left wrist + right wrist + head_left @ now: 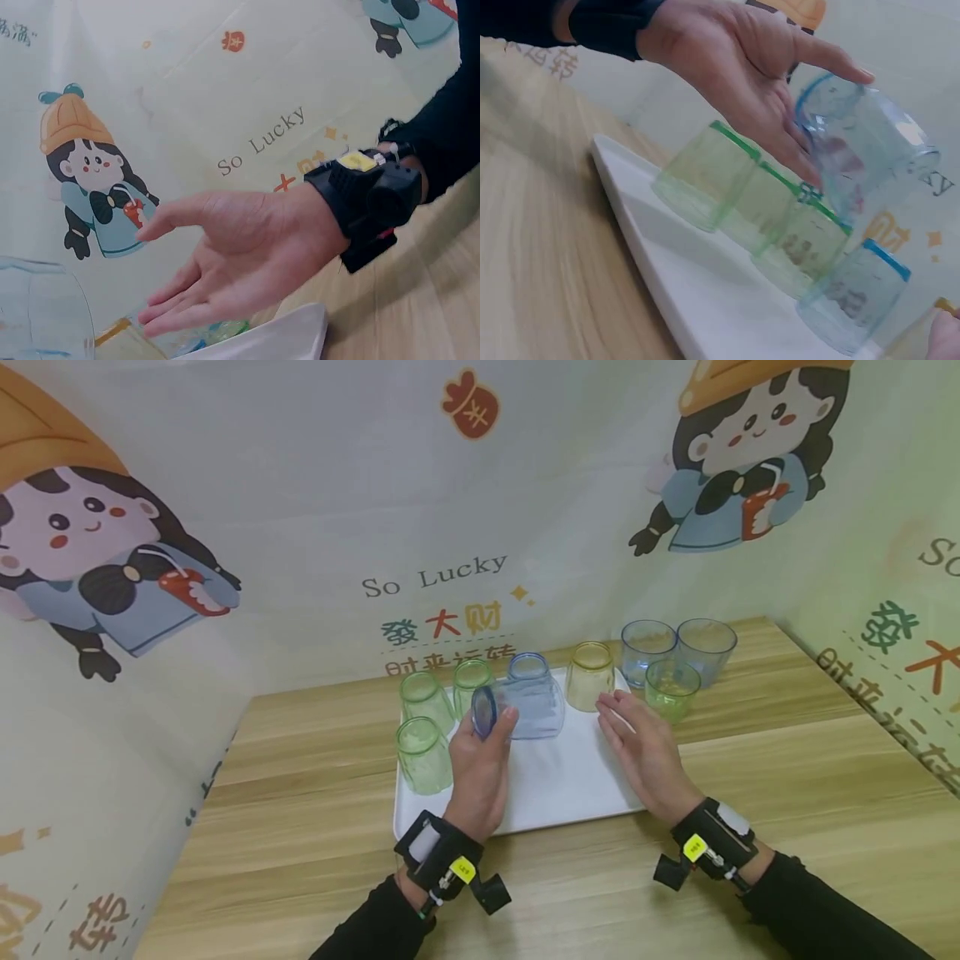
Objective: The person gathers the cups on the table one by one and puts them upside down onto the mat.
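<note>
My left hand point(478, 777) grips a blue glass point(536, 710) with the thumb on top and the fingers below. Tipped on its side above the white tray point(570, 781), the glass has its thick blue end nearest the hand and its wide end toward the right. My right hand point(651, 764) hovers over the tray's right edge, fingers straight and palm facing left. Its fingertips are close to an amber glass point(590, 681); whether they touch it I cannot tell. The left wrist view shows this right hand point(247, 247) holding nothing.
Three green glasses point(425, 760) stand upside down at the tray's left. Another upturned blue glass point(528, 665) stands at its back. Right of the tray, two blue glasses point(707, 647) and a green glass point(672, 693) stand upright on the wooden table point(787, 827). A printed cloth point(315, 543) hangs behind.
</note>
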`<state>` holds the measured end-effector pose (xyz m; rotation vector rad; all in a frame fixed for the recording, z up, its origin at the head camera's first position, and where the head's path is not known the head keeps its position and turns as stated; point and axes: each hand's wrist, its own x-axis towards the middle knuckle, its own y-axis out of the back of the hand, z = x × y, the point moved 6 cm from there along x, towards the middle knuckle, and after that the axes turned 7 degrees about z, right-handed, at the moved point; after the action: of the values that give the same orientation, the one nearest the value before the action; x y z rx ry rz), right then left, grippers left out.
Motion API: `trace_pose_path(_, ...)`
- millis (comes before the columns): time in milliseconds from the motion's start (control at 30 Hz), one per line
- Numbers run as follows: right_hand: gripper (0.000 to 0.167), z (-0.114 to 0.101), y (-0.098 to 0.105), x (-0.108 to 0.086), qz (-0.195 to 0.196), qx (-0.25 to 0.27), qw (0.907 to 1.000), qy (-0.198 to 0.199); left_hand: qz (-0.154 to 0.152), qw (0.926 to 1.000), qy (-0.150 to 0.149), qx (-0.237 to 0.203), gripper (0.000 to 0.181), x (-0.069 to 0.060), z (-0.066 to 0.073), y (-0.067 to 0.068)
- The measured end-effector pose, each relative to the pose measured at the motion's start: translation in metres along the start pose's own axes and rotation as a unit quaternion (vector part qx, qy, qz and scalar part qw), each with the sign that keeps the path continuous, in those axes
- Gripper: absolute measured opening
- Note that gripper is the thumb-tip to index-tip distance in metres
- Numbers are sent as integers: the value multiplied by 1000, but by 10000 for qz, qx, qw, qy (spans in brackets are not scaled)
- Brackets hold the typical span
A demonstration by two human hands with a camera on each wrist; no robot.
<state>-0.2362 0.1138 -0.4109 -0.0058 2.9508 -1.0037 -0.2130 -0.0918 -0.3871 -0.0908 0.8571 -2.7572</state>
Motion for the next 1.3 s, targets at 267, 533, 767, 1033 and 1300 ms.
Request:
trace_pose_path(267,58,-28,12,5,-143,-180,9982,559,133,9922,-710,1013,54,2,15,1)
trace_pose_path(533,39,-45,23,6,-268,-33,9946,1006,-106,9834,-1101,1441,65,3,21,2)
trace_pose_path(767,33,-53,31,8,-557,9,9900,1294,-453,9643,-1554,2098,71,3,27,-2)
trace_pose_path(1033,33,-63,41,8,-714,-453,9855,1471,-914,9091,-2149,3450,68,6,32,-5)
trace_pose_path(1300,50,-82,47,6,-546,-1867,9601,2008,-1291,8735,-1974,4259,75,8,31,-5)
